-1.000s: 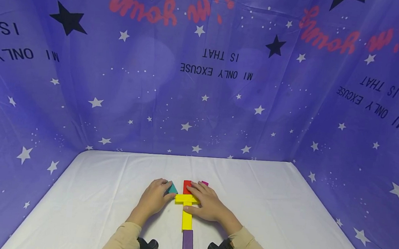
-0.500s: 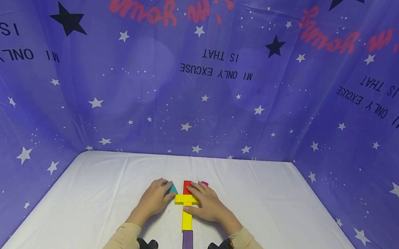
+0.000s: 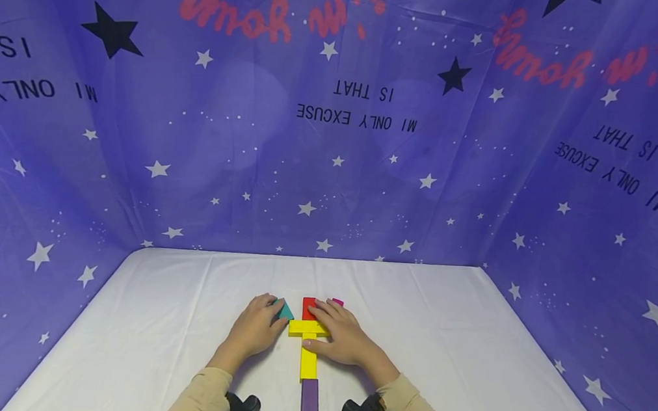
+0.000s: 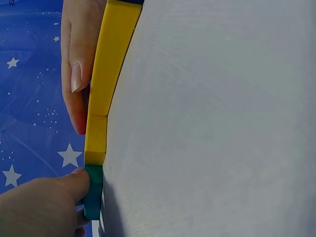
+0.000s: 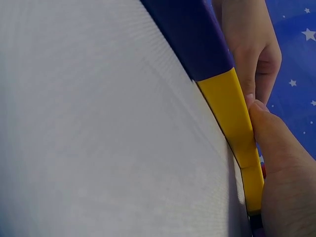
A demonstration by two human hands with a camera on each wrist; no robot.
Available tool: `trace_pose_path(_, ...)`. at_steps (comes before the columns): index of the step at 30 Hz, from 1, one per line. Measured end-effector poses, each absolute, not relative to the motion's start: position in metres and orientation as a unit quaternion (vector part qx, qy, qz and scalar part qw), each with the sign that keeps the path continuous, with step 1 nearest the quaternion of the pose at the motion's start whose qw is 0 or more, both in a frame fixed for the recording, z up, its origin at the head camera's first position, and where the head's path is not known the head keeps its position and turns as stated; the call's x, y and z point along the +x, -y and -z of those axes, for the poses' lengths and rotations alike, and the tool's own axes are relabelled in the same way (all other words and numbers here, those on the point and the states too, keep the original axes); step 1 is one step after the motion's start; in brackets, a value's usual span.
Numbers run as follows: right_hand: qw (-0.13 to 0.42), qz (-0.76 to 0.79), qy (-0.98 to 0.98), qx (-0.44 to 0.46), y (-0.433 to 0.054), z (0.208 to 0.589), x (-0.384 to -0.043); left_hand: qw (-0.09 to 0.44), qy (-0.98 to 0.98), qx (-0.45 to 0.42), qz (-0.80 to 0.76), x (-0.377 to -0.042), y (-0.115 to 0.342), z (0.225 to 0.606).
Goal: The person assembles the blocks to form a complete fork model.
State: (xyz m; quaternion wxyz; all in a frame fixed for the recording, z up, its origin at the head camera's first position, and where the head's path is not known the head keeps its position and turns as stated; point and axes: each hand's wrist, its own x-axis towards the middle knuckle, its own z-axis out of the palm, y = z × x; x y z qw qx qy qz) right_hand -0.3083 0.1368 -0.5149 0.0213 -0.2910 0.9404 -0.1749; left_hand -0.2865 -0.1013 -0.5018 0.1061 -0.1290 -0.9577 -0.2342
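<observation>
Flat on the white cloth, the head view shows a long yellow block [image 3: 307, 360] meeting a yellow crossbar [image 3: 298, 328] in a T. A purple block [image 3: 309, 401] continues the stem at the near end, and a red block [image 3: 308, 307] adjoins the crossbar's far side. My left hand [image 3: 254, 325] pinches a teal triangular block [image 4: 93, 195] at the crossbar's left end. My right hand [image 3: 349, 339] lies over the crossbar's right part, its thumb [image 5: 281, 140] on the yellow stem and fingertips on the red block. A magenta block [image 3: 338, 302] is mostly hidden beneath its fingers.
White cloth [image 3: 178, 323] covers the table. A purple star-printed curtain [image 3: 330, 186] rises at the back and both sides. Black wrist-worn devices [image 3: 243, 408] stick out at the inner side of each sleeve.
</observation>
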Motion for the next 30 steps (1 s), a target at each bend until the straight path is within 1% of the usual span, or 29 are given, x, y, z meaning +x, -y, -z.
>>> trace_pose_path(18, 0.024, 0.179, -0.94, -0.289, -0.1366, 0.5139, -0.3066, 0.103, 0.961, -0.122, 0.228, -0.2879, 0.0987, 0.5065)
trace_pose_path(30, 0.022, 0.184, -0.939, -0.29, -0.1363, 0.5109, -0.3043, 0.117, 0.964, -0.114, 0.211, -0.2862, 0.0949, 0.5079)
